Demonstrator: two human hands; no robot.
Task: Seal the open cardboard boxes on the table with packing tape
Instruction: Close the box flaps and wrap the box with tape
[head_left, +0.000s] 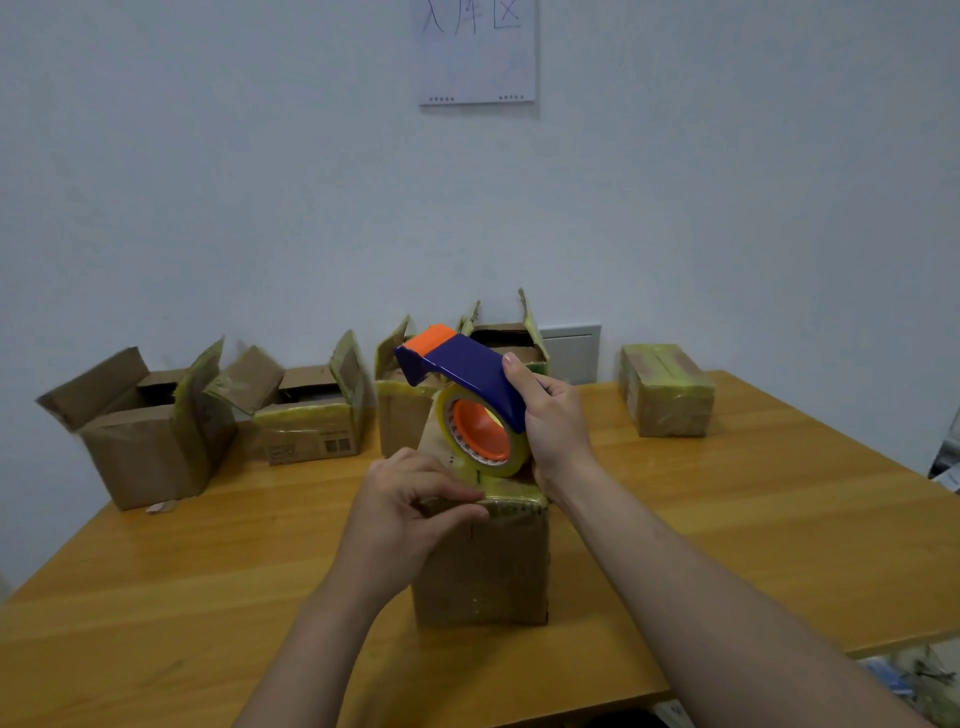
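A closed cardboard box (485, 566) stands near the front middle of the wooden table (727, 519). My right hand (553, 421) grips a blue and orange tape dispenser (462, 374) with a roll of clear yellowish tape (480, 434), held tilted just over the box top. My left hand (410, 499) pinches the tape end against the box's near top edge. Open boxes stand along the back: one at far left (140, 431), one beside it (306, 410), one behind the dispenser (402, 410) and another (511, 338) further back.
A taped, closed box (667, 389) sits at the back right of the table. A paper sheet (477, 52) hangs on the wall. Clutter (914, 675) lies below the table's right front edge.
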